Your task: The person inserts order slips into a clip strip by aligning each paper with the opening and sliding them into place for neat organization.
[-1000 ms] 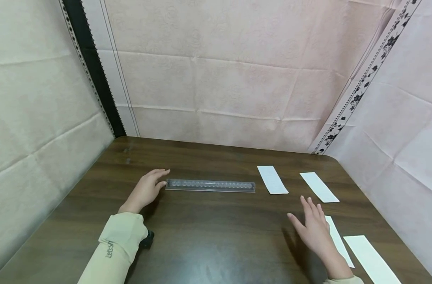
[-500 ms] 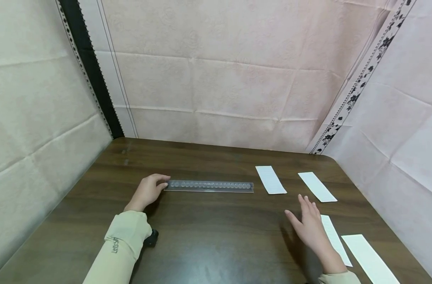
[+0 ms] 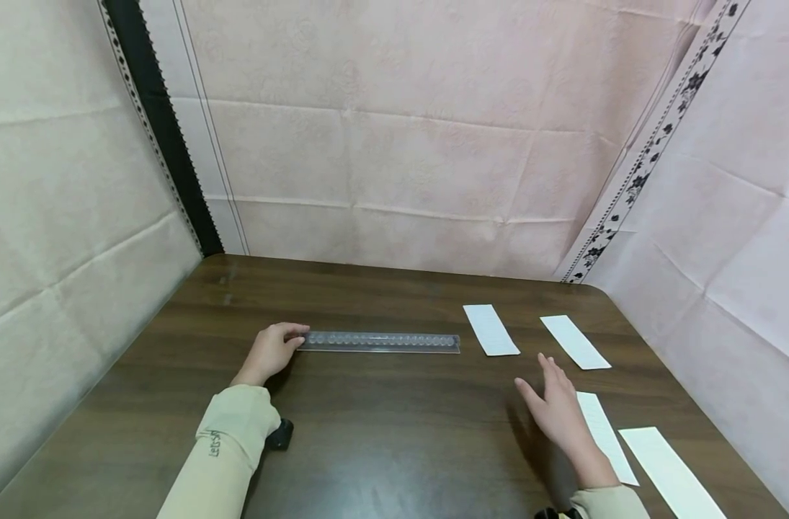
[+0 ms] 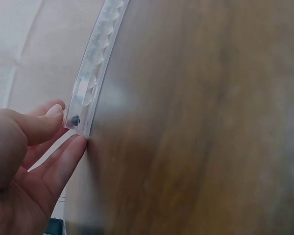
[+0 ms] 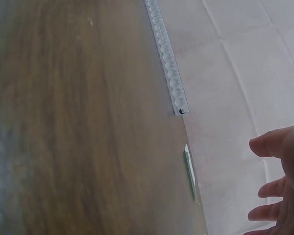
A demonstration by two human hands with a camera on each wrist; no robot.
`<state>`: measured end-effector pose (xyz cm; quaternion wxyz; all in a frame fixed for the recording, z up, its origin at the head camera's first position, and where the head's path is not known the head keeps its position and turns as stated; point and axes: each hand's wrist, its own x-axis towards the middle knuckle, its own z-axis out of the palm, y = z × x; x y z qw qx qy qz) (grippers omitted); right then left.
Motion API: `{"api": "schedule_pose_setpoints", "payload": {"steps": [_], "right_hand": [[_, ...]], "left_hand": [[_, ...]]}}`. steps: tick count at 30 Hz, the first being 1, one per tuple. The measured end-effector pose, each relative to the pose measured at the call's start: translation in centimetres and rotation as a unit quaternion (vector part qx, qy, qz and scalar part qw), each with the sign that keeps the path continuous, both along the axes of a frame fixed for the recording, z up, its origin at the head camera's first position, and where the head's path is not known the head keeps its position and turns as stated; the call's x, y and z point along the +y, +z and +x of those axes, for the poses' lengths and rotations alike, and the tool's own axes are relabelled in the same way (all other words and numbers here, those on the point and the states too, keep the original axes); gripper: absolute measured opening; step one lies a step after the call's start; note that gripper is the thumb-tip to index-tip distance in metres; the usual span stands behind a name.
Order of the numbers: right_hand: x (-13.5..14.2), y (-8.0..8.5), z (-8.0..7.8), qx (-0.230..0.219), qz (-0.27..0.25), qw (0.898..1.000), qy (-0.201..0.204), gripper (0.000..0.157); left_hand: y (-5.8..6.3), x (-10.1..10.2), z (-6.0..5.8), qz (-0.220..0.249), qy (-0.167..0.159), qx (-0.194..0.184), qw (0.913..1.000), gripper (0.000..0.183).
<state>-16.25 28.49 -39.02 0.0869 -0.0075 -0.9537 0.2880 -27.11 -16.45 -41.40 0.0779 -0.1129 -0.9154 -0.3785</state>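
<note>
Ruler (image 3: 381,342) crosswise, long axis left-to-right

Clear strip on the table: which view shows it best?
The head view: the clear strip shows along almost its whole length, the left hand at one end. The left wrist view gives that end close up, and the right wrist view the opposite end; both cut the strip off at the top edge.

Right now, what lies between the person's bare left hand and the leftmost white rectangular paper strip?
In the head view, a long clear plastic ruler, then a short bare stretch of brown wooden table before the strip.
</note>
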Motion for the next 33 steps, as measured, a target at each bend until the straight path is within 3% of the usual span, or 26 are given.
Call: {"api": "schedule_pose_setpoints", "payload": {"steps": [11, 21, 33], "right_hand": [[-0.2, -0.1, -1.1, -0.027, -0.034, 0.999, -0.02, 0.067], [-0.4, -0.5, -1.9, -0.017, -0.079, 0.995, -0.055, 0.062], [-0.2, -0.5, -3.1, -0.011, -0.137, 0.986, -0.089, 0.063]], "left_hand": [[-0.6, -0.2, -0.1, 0.018, 0.031, -0.012, 0.9993, 0.021], [-1.0, -0.1, -0.4, 0.031, 0.054, 0.002, 0.9981, 0.02], [-1.2, -0.2, -0.6, 0.044, 0.053, 0.002, 0.9976, 0.019]]}}
